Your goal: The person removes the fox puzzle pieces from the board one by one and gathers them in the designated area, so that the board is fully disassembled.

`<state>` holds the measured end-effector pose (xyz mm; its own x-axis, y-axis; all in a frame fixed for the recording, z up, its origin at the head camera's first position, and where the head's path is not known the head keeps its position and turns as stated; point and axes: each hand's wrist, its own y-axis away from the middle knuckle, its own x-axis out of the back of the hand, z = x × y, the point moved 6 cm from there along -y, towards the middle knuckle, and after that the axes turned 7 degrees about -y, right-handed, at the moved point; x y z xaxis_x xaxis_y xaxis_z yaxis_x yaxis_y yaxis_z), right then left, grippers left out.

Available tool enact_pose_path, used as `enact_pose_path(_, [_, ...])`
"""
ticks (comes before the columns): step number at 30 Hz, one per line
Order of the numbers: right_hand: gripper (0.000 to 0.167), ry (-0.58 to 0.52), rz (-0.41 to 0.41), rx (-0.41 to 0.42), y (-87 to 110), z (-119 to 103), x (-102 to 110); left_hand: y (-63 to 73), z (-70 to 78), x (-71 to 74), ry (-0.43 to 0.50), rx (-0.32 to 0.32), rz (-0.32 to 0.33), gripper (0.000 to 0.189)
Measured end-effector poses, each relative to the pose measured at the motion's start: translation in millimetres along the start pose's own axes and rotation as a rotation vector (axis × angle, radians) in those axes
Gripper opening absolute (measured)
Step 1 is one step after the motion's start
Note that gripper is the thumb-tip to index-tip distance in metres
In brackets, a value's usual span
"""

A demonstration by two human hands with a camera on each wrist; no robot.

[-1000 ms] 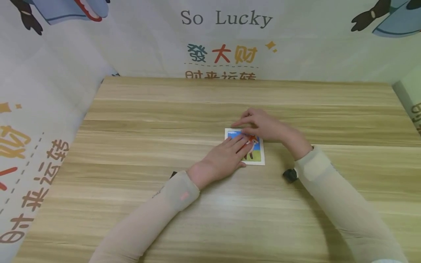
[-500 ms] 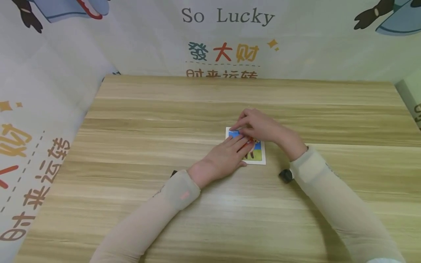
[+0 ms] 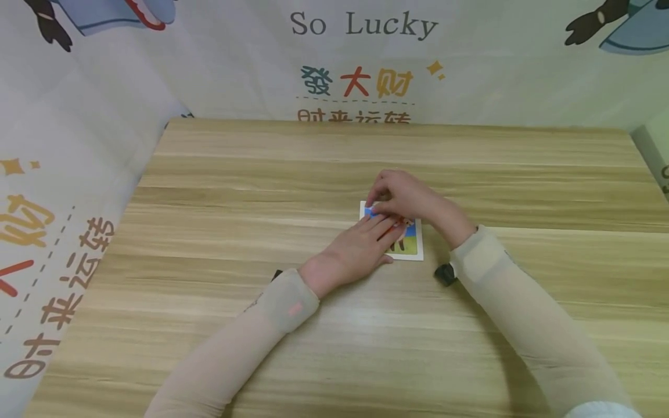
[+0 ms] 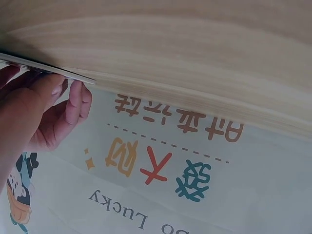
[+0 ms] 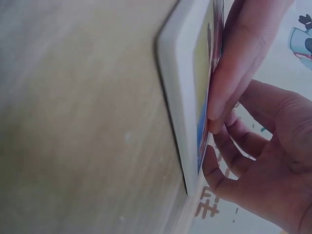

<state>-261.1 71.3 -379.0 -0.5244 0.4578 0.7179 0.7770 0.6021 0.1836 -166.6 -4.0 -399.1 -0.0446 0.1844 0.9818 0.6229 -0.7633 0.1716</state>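
A small square picture panel [image 3: 413, 247] with a white border lies on the wooden table, showing part of an orange-and-white animal on blue and green. My left hand [image 3: 350, 252] rests across its left side, fingers extended over the picture and covering much of it. At its far left corner is my right hand [image 3: 399, 194], fingers bent down, with the tips on the far edge by the left fingertips. From the right wrist view, the right fingertips [image 5: 210, 152] meet the face of the panel [image 5: 178, 73]. Low in the left wrist view, both hands' fingers gather at the panel's thin edge [image 4: 80, 77].
The wood-grain table [image 3: 261, 157] spreads around the hands. Behind it and on the left hangs a white printed cloth [image 3: 235, 58] with lettering and cartoon figures. A black wrist camera [image 3: 445, 274] sits under the right cuff.
My right hand has shifted left along the panel's far edge to the far left corner, its fingers bending more. My left hand stays in place on the panel.
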Motion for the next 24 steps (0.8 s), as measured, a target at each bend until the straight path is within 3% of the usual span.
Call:
enact_pose_path(7, [0.008,0.025,0.004,0.021,-3.8,-1.4,-1.7,-0.5,0.1,0.1,0.02,0.003,-0.005,0.065])
enact_pose_path(17, [0.004,-0.017,-0.018,-0.011,-5.0,3.4,-7.2,-0.8,-0.8,0.3,0.024,0.014,-0.025,0.064])
enact_pose_path(24, [0.007,-0.063,0.022,-0.026,-1.4,2.7,-5.3,-0.1,0.1,2.0,0.029,0.002,0.011,0.063])
